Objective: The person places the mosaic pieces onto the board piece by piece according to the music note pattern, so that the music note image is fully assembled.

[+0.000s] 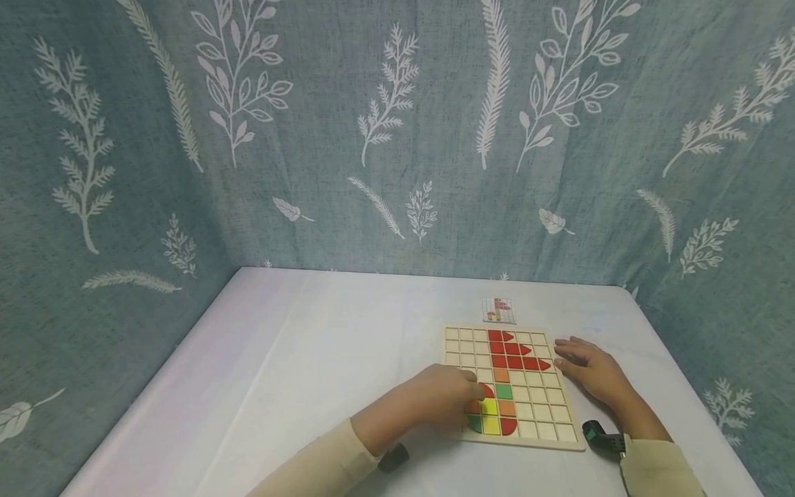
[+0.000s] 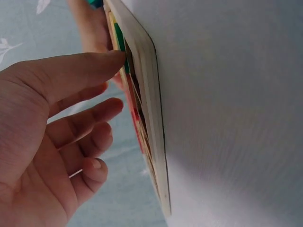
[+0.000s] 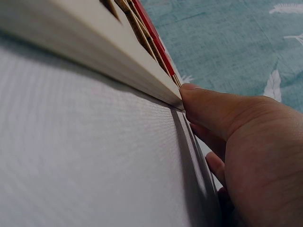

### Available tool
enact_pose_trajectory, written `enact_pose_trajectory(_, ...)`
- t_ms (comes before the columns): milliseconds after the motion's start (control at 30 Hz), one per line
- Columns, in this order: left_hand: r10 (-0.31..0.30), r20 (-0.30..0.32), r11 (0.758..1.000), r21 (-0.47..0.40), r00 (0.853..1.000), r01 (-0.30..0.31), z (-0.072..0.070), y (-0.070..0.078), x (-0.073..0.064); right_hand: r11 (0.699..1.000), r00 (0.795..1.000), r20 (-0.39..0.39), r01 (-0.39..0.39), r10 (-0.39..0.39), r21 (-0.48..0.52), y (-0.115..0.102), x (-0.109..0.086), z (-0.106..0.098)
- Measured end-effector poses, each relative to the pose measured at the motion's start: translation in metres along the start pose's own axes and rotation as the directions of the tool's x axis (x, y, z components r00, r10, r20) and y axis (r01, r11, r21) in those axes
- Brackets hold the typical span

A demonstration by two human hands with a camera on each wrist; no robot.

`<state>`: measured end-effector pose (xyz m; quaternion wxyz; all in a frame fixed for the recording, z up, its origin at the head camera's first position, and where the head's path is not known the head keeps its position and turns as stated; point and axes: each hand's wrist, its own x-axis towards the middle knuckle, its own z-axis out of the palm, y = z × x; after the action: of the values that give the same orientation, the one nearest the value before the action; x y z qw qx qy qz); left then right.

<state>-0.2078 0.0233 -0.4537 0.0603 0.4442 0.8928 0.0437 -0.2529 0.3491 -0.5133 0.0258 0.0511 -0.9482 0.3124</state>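
Note:
A wooden grid board (image 1: 546,414) lies on the table, with red, orange, green and yellow tiles in some of its squares. My left hand (image 1: 444,397) reaches over the board's near left part, beside a red rounded tile (image 1: 486,391) and a yellow tile (image 1: 489,406). In the left wrist view, the thumb of that left hand (image 2: 61,113) is right at a green tile (image 2: 120,45), and the other fingers are loosely bent and apart over the board. At the board's right side rests my right hand (image 1: 593,373); its thumb (image 3: 208,104) touches the board's edge (image 3: 142,80).
Behind the board lies a small pattern card (image 1: 499,310) showing a similar coloured figure. The white table (image 1: 323,331) extends to the left, with a leaf-patterned teal cloth (image 1: 397,138) standing along its back and sides. A dark wrist device (image 1: 601,437) sits by the right wrist.

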Motion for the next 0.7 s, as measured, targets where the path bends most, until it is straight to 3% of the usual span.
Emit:
enact_pose_trajectory(200,0.035,-0.018,0.999,0.031,0.999,-0.035,-0.001,0.001,0.001,1.0,1.0,-0.003,-0.005,0.005,0.001,0.0,-0.001,-0.003)
enact_pose_trajectory(367,0.022,-0.016,1.0,0.019,1.0,-0.022,-0.004,-0.001,-0.005,1.0,1.0,0.001,0.002,-0.002,0.018,-0.001,0.001,0.001)
enact_pose_trajectory(500,-0.027,-0.04,0.999,-0.039,0.999,0.025,-0.005,-0.014,-0.019,0.999,1.0,0.003,-0.001,0.001,0.04,0.001,0.001,0.006)
enact_pose_trajectory(700,-0.125,-0.09,0.99,-0.072,0.988,0.119,-0.003,-0.048,-0.049,0.997,1.0,0.011,-0.017,0.016,0.079,0.004,-0.001,0.012)
